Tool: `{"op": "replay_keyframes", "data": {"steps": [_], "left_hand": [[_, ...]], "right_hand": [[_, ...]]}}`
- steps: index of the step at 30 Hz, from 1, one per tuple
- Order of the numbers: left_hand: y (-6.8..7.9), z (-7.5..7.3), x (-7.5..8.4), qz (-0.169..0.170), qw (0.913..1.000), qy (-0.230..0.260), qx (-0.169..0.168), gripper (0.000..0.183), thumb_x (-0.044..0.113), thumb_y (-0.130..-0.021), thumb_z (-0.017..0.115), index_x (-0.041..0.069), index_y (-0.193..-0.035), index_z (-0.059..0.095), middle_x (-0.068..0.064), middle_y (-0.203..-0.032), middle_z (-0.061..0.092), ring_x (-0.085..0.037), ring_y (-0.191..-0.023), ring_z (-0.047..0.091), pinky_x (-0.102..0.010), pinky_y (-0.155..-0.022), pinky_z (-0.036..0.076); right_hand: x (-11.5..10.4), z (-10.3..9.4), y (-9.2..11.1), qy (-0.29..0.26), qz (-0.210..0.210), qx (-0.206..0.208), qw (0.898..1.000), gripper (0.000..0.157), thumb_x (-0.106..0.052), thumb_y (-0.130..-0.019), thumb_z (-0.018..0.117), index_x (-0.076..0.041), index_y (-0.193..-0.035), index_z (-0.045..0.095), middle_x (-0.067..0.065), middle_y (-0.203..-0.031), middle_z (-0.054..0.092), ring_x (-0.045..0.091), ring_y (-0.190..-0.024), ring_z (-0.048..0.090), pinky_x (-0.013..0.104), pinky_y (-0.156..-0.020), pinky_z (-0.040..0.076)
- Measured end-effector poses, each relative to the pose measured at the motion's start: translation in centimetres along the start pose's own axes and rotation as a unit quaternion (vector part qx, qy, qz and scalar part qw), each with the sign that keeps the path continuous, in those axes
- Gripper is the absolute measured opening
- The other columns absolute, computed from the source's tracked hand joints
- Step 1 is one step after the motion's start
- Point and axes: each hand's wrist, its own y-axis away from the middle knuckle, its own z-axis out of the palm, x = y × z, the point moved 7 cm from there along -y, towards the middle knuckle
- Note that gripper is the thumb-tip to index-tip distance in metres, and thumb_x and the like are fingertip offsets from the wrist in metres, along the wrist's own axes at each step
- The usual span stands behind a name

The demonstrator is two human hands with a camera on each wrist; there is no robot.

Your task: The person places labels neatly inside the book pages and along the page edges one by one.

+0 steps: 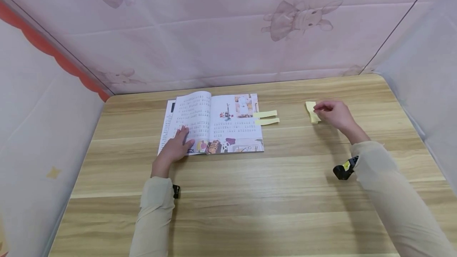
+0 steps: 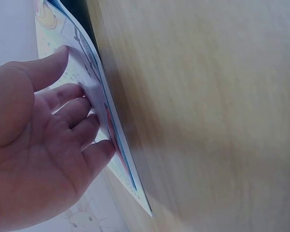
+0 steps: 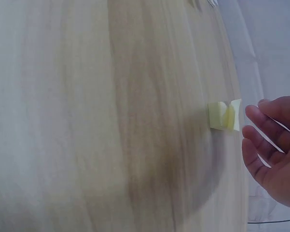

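An open book (image 1: 233,108) lies on the table, printed with text and food pictures, its left pages arched up near the spine. My left hand (image 1: 175,148) rests on the lower left page, fingers spread; in the left wrist view the fingertips (image 2: 70,92) touch the paper. Two yellow sticky strips (image 1: 267,121) stick out past the book's right edge. To the right, a small pad of yellow sticky notes (image 1: 311,111) has a curled upper sheet. My right hand (image 1: 333,114) hovers beside it, fingers loosely bent; in the right wrist view its fingertips (image 3: 250,111) sit just off the pad's raised edge.
The wood-grain table (image 1: 242,201) runs back to a pink wall covering (image 1: 214,50) with rabbit figures. Pale fabric panels stand at both sides. A black wrist camera (image 1: 344,171) hangs under the right sleeve.
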Motion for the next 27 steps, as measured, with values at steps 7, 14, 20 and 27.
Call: {"op": "replay_keyframes", "data": {"steps": [7,14,20,27], "left_hand": [[0.0,0.1,-0.1,-0.001,1.0,0.001,0.003,0.06,0.032,-0.099,0.035,0.005,-0.146,0.012,-0.013,-0.152,0.0,-0.033,-0.137,0.001,-0.05,-0.109,0.009],[0.0,0.1,-0.1,0.001,1.0,0.004,0.002,0.06,0.032,-0.099,0.035,0.004,-0.146,0.012,-0.014,-0.151,0.0,-0.033,-0.137,0.001,-0.049,-0.109,0.009],[0.0,0.1,-0.1,0.0,1.0,0.004,0.002,0.06,0.032,-0.099,0.035,0.004,-0.146,0.011,-0.014,-0.151,0.0,-0.033,-0.137,0.0,-0.05,-0.109,0.008],[0.0,0.1,-0.2,-0.002,1.0,0.005,0.003,0.06,0.032,-0.099,0.035,0.005,-0.146,0.011,-0.014,-0.151,0.0,-0.033,-0.137,0.0,-0.05,-0.109,0.009]], "right_hand": [[0.9,0.4,0.1,0.013,0.022,0.003,1.0,0.021,-0.005,-0.086,0.059,0.008,-0.102,0.063,0.023,-0.095,0.062,0.007,-0.073,0.05,0.016,-0.06,0.04],[1.5,0.9,0.2,0.009,0.026,-0.002,1.0,0.021,-0.001,-0.085,0.059,0.009,-0.103,0.062,0.025,-0.1,0.064,-0.004,-0.069,0.049,0.013,-0.059,0.041],[1.6,1.1,0.3,0.002,0.026,0.007,1.0,0.022,-0.002,-0.084,0.062,0.008,-0.104,0.061,0.025,-0.101,0.063,-0.004,-0.068,0.049,0.014,-0.06,0.04],[1.8,1.2,0.2,0.002,0.023,0.016,1.0,0.023,-0.002,-0.083,0.064,0.008,-0.103,0.061,0.026,-0.101,0.062,-0.003,-0.068,0.049,0.014,-0.06,0.04]]}}
